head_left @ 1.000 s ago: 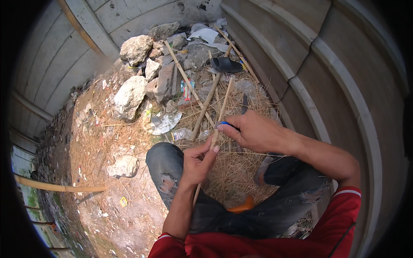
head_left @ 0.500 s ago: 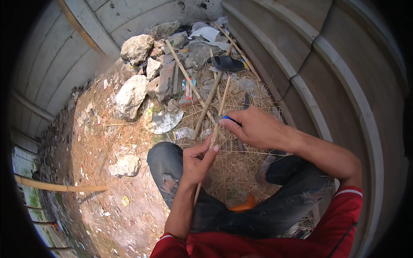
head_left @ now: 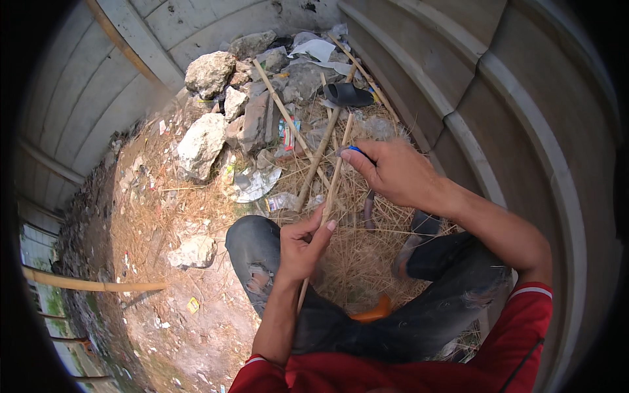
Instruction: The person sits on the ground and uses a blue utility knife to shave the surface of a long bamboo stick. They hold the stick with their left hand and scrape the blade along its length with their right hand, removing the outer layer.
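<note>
My left hand (head_left: 300, 245) grips a thin bamboo stick (head_left: 331, 187) near its middle, above my left knee. The stick slants up and away over a bed of dry straw. My right hand (head_left: 393, 171) is closed on a small blue-handled tool (head_left: 356, 150), most likely a knife, held against the upper part of the stick. The blade itself is hidden by my fingers. Both knees in torn dark jeans frame the straw below my hands.
A pile of rocks (head_left: 209, 124) and rubble lies ahead, with more bamboo sticks (head_left: 288, 121) across it and a black sandal (head_left: 346, 95). Litter (head_left: 252, 183) is scattered among the straw. Concrete walls (head_left: 485, 105) enclose the right and far sides. An orange object (head_left: 372, 310) lies between my legs.
My right hand has slid with the blue-handled tool up along the stick, away from me. My left hand has stayed in place on the stick.
</note>
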`<state>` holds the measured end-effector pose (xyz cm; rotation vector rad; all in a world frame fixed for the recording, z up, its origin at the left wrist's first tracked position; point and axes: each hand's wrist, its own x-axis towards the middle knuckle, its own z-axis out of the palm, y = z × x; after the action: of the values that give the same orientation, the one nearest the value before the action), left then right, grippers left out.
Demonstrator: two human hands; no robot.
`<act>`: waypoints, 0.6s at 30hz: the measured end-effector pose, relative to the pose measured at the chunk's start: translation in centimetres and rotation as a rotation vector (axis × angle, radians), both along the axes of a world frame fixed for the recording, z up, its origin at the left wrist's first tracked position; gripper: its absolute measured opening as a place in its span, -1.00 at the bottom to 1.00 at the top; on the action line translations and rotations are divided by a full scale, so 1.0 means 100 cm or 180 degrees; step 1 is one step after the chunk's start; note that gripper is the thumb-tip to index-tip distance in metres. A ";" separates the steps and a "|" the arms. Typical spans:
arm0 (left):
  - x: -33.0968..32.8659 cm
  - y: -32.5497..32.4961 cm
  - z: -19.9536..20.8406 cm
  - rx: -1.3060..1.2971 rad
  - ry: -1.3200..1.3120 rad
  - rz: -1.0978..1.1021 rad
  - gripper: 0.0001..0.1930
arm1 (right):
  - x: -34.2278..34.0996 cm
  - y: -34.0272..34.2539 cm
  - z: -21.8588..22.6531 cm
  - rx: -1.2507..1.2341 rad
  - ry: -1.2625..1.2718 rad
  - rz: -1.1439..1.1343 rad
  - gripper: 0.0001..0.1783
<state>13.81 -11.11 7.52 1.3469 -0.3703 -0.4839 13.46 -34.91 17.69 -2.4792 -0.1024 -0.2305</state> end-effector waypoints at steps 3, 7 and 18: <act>0.004 -0.004 -0.001 0.0029 -0.0268 0.0005 -0.56 | -0.009 0.013 -0.005 0.0069 0.0093 0.0094 -0.54; 0.001 0.000 -0.002 0.0125 -0.0186 0.0038 -0.56 | 0.003 0.003 0.014 0.0101 0.0515 -0.0065 -0.55; -0.001 -0.002 -0.007 0.0240 -0.0227 0.0033 -0.58 | -0.013 0.010 -0.018 0.0467 0.0444 0.0450 -0.45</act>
<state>13.67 -11.34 6.86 1.4412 -0.4070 -0.4458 12.19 -33.92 15.86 -2.3222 -0.1942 -0.0044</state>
